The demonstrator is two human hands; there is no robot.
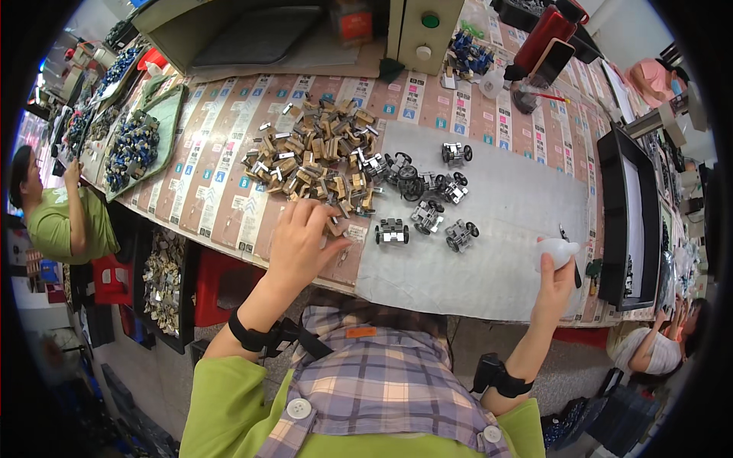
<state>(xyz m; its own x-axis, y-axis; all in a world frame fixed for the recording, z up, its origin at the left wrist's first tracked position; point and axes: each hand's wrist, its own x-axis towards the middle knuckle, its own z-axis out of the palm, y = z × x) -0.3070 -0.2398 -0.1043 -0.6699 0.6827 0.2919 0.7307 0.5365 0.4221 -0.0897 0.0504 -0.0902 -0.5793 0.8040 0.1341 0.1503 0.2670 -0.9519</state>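
A picking-up step appears to be in hand: the left hand [299, 243] is curled over the near edge of the heap of small brass-coloured blocks [313, 156] on the worktop [221, 175], its grip clenched on what seems to be one block, though the piece is mostly hidden. A small white squeeze bottle [557, 252] is grasped by the right hand [556, 284], nozzle raised. Small grey wheeled assemblies [424, 200] lie scattered on the grey mat [519, 221]. Next, block and bottle would probably need bringing together.

A long workbench covered in printed paper strips [229, 145] ran left to right, a grey mat [504, 221] lying at its near right.
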